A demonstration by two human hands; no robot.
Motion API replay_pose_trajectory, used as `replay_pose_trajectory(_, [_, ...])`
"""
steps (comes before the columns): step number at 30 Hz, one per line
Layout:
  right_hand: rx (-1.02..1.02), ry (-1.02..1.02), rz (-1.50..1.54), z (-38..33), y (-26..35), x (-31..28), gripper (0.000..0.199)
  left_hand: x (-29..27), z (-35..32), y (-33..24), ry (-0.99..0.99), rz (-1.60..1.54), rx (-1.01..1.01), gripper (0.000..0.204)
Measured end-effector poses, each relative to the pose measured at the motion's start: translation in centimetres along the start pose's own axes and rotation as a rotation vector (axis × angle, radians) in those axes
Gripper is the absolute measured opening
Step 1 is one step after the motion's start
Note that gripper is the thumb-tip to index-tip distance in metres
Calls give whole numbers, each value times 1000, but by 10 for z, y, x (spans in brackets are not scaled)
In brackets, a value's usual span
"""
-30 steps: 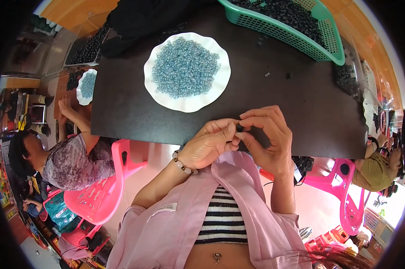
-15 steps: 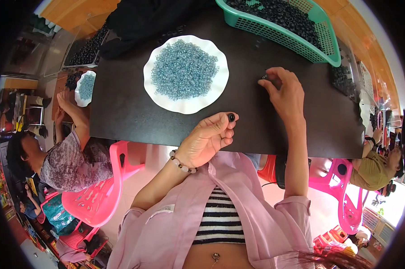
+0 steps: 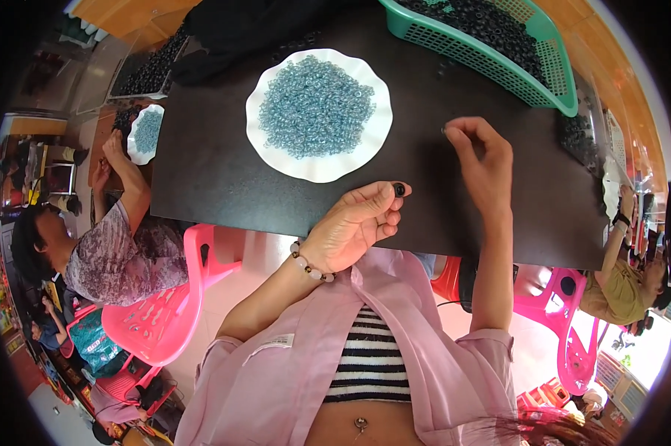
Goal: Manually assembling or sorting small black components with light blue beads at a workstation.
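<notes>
My left hand [image 3: 354,223] hovers at the near edge of the black table [image 3: 216,178], pinching a small black ring [image 3: 399,189] between thumb and fingertips. My right hand [image 3: 484,160] is stretched out over the table, its fingertips curled together near a tiny black piece [image 3: 445,131]; whether it grips that piece I cannot tell. A white wavy-edged plate [image 3: 272,149] heaped with pale blue rings [image 3: 314,105] lies just beyond my left hand. A green mesh basket [image 3: 543,82] full of black rings stands at the far right.
A person in a patterned grey top [image 3: 120,253] sits at the left on a pink chair [image 3: 160,320], hands at a small white plate of blue rings [image 3: 146,132]. A tray of black rings [image 3: 146,70] is far left. Another person [image 3: 621,282] sits at the right.
A second ago both hands met at the table's near edge. My right hand has since reached out toward the green basket; my left hand stays put, still pinching the black ring.
</notes>
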State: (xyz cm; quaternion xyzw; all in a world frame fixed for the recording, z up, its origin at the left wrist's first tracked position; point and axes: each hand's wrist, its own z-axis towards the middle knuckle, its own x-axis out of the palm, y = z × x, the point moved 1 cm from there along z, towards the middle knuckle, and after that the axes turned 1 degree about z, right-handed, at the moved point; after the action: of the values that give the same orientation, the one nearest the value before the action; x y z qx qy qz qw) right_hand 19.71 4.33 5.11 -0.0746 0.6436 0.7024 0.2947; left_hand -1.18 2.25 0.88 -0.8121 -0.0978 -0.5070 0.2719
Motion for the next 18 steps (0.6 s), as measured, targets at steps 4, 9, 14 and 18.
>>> replay_pose_trajectory(4, [90,143,405,-36,30,-2,10,-1,1,2,-33,16,-21,26])
replay_pose_trajectory(9, [-93,255,263,-54,34,4,9,0,0,5,-49,66,-4,25])
replay_pose_trajectory(14, [-79,281,207,-57,33,5,9,1,-1,9,-57,125,35,28])
replay_pose_trajectory(18, [-63,315,169,-57,30,6,14,-1,-2,9,-89,140,36,27])
